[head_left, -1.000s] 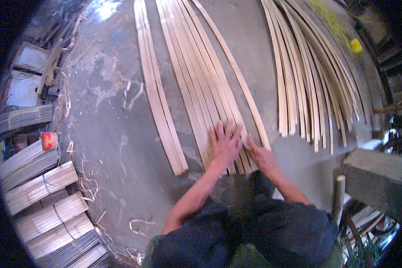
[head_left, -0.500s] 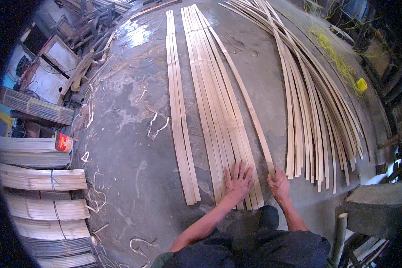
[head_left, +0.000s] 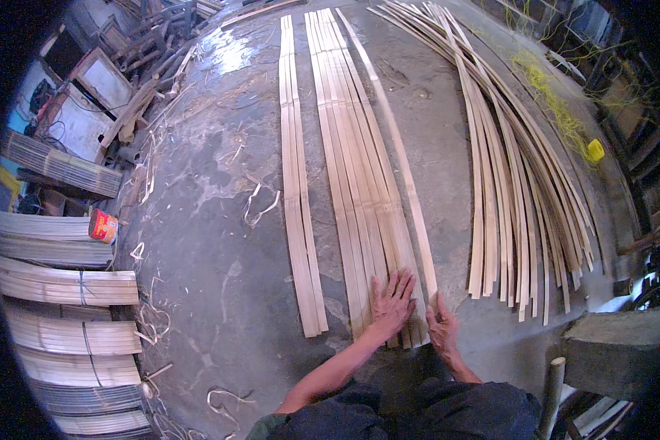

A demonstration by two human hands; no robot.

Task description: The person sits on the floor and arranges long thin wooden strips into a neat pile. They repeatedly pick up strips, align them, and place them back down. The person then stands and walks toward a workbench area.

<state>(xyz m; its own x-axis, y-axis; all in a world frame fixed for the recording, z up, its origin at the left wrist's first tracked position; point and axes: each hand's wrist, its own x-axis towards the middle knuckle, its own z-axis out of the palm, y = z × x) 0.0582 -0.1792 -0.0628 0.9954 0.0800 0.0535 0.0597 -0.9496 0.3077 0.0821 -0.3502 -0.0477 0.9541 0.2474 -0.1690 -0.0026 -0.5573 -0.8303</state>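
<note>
My left hand (head_left: 394, 306) lies flat, fingers spread, on the near end of a wide row of pale bamboo strips (head_left: 356, 183) laid side by side on the floor. Just to its right, my right hand (head_left: 443, 334) has its thumb and fingers at the near end of a single bamboo strip (head_left: 419, 224). That strip runs alongside the row, with a narrow gap between them along most of its length. Left of the row lies a narrower group of bamboo strips (head_left: 295, 198), apart from it.
A loose fan of bamboo strips (head_left: 517, 191) spreads over the floor at right. Tied bundles of strips (head_left: 73, 286) line the left side, with a red tin (head_left: 103, 226) on one. Yellow twine (head_left: 546, 92) lies at far right; a concrete block (head_left: 620, 345) stands near right.
My right hand has moved left and slightly nearer, bringing the single strip's near end closer to the row. My left hand still rests on the row.
</note>
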